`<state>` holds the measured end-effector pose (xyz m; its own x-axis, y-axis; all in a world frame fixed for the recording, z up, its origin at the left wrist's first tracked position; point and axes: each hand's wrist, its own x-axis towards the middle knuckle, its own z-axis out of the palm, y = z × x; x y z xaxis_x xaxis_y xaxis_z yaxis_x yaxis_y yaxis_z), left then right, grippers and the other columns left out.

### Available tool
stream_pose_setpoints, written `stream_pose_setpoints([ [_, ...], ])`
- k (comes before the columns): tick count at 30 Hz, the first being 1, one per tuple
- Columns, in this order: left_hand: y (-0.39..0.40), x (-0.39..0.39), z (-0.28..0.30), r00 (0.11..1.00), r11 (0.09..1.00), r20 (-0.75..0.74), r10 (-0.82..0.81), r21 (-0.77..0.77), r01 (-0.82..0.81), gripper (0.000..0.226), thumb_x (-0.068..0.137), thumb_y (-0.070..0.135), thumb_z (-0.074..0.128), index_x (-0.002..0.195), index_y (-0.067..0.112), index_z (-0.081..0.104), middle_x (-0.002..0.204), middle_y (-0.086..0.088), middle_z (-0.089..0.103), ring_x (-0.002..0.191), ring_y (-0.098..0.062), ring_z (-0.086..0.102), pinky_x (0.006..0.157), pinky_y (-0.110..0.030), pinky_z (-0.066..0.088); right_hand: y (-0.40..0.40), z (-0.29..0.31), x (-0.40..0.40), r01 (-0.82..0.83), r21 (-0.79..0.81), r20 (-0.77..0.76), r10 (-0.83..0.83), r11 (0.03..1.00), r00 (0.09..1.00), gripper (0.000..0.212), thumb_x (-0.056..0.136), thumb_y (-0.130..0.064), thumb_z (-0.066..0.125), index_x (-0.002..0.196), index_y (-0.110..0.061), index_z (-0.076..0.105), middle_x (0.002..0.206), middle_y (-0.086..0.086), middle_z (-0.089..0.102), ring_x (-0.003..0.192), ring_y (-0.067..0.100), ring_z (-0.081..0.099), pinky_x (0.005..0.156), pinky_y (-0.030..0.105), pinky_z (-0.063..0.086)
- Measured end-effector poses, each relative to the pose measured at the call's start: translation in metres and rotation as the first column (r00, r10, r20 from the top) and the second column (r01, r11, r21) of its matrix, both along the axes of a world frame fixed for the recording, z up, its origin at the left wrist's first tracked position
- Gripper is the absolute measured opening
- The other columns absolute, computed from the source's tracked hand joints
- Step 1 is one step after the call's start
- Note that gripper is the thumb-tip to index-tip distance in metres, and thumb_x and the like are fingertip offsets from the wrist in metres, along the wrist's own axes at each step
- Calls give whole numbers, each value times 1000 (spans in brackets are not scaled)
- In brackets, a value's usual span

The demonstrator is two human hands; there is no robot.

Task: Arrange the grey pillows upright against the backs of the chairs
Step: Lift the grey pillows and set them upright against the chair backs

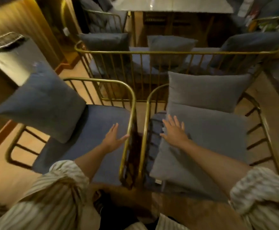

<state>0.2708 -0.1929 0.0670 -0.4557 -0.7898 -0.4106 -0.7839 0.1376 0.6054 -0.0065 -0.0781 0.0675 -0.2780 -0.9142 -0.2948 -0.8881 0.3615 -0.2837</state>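
Note:
Two gold-framed chairs stand side by side below me. On the left chair [133,103] a grey pillow [42,102] leans tilted at the far left side. My left hand [113,138] hovers open over that chair's blue seat, near the inner rail. The right chair [146,113] holds one grey pillow [206,92] upright against its back and another grey pillow [210,146] lying flat on the seat. My right hand [174,130] rests open and flat on the lying pillow's left part.
Behind the two chairs a long gold-railed bench [168,52] carries several more grey pillows. A marble table [173,5] stands beyond it. A grey bin [14,52] with a wire top sits at the left. Wooden floor surrounds the chairs.

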Motion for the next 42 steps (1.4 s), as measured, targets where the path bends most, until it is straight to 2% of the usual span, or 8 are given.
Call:
stream_pose_setpoints([
  [6,-104,150,19,965,956,98,241,-197,-219,93,90,61,52,157,9,13,165,-11,8,153,-26,9,122,-41,14,-124,22,116,-136,3,57,136,991,989,90,89,-33,66,158,-27,9,168,6,-6,154,31,-8,117,64,2],
  [14,-253,314,46,909,893,115,401,-270,-360,98,84,75,44,154,9,23,161,-14,24,148,-33,25,116,-55,27,-279,14,266,-122,46,209,110,991,972,87,94,-37,62,159,-27,5,168,5,3,154,31,1,120,62,9],
  [22,-364,343,40,966,924,107,236,-333,-189,102,82,37,76,157,12,10,163,-12,16,150,-30,17,121,-46,21,-348,-21,332,54,95,498,-94,994,862,84,95,-23,63,158,-12,8,164,11,21,149,30,26,120,39,25],
  [29,-428,339,2,896,923,401,193,-385,-27,116,75,61,72,157,19,1,164,-18,-5,151,-40,-7,120,-59,3,-384,-56,347,200,241,561,-304,950,770,84,96,-21,63,158,-15,6,159,12,32,143,31,37,117,41,34],
  [33,-458,338,4,838,925,414,356,-281,-254,150,40,87,70,149,42,-22,164,-17,-7,148,-49,-2,110,-72,1,-402,-79,358,234,307,563,-374,922,737,84,95,-20,63,158,-10,7,159,12,31,143,31,36,117,39,32],
  [35,-471,349,5,817,893,359,451,-197,-406,160,28,90,70,145,45,-28,161,-21,17,144,-50,22,110,-69,18,-408,-90,365,231,343,566,-397,911,723,83,96,-20,63,157,-8,8,159,12,31,144,30,35,117,37,31],
  [38,-478,362,5,849,902,318,422,-237,-360,155,34,90,69,152,35,-15,133,-13,56,114,-37,60,93,-49,49,-413,-107,372,245,367,567,-425,897,705,81,97,-21,62,157,-9,9,158,11,33,144,30,37,117,36,32],
  [42,-469,359,0,856,884,310,415,-361,-298,105,48,88,66,128,23,45,111,-7,67,94,-28,65,80,-39,53,-411,-118,384,293,402,623,-494,867,607,81,97,-27,62,158,-12,9,162,11,26,147,29,31,117,38,31],
])
